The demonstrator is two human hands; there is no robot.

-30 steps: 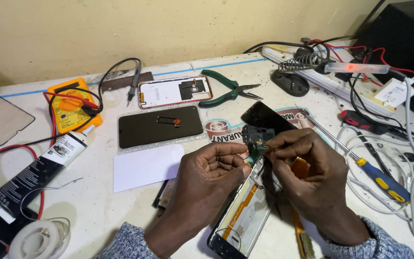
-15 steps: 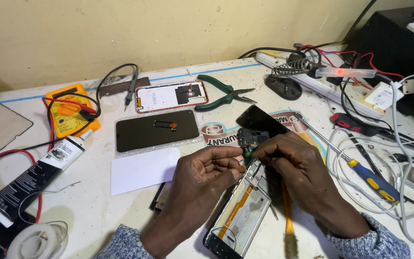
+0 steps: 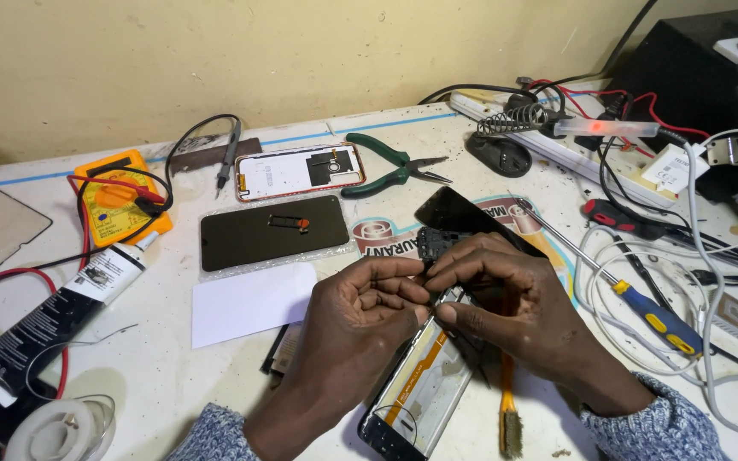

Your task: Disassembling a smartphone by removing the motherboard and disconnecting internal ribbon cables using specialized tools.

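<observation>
left hand (image 3: 360,307): pinched on small circuit board (image 3: 434,243) | right hand (image 3: 506,294): closed on same board | opened phone (image 3: 424,384) laid beneath on counter (image 3: 164,376)

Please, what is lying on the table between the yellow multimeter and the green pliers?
In the head view, a white phone back cover lies between the yellow multimeter and the green pliers.

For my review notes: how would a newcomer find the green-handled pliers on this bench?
Start at the white workbench under the yellow wall. Behind both hands, beside the white phone back cover, lie the pliers. They alone have green handles, with the dark jaws pointing right.
</observation>
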